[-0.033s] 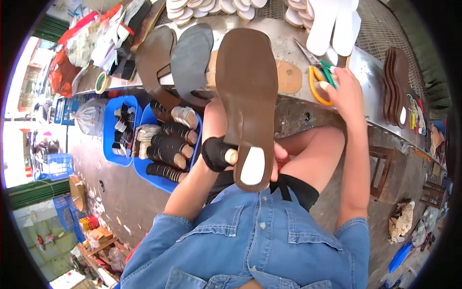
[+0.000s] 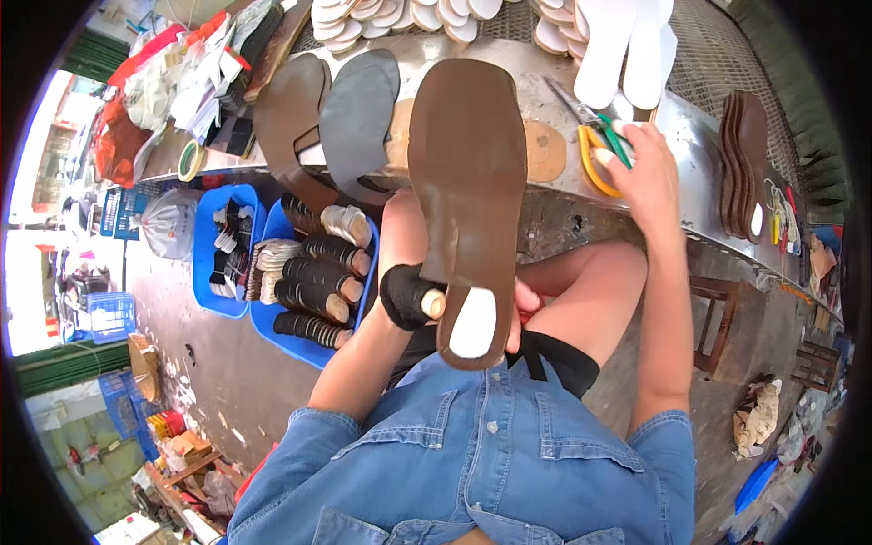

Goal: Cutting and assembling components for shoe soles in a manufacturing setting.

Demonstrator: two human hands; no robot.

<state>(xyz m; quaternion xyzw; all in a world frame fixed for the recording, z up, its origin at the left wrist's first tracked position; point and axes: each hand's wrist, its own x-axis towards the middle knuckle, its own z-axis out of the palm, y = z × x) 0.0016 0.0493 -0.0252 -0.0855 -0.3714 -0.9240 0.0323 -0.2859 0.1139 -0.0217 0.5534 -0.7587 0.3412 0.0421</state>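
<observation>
A long brown shoe insole (image 2: 470, 173) with a white oval patch at its heel end is raised upright before me. My left hand (image 2: 525, 300) grips it low down; fingers show past its right edge, the rest of the hand is hidden behind. At its left edge sits a black band (image 2: 406, 297) with a pale tan end; I cannot tell if this is a covered thumb. My right hand (image 2: 652, 173) is on the bench to the right, fingers bent round the handles of scissors (image 2: 595, 162) with yellow and green grips, their blades pointing to the far left.
Brown (image 2: 289, 109) and grey (image 2: 361, 113) sole pieces lie on the metal bench (image 2: 695, 173). White insoles (image 2: 599, 54) and a brown stack (image 2: 743, 163) are farther right. Blue baskets (image 2: 313, 350) of black and white rolled pieces stand at left. A tape roll (image 2: 192, 159) is near the bench's left.
The brown insole has dipped slightly. The scissors and my right hand have shifted a little left.
</observation>
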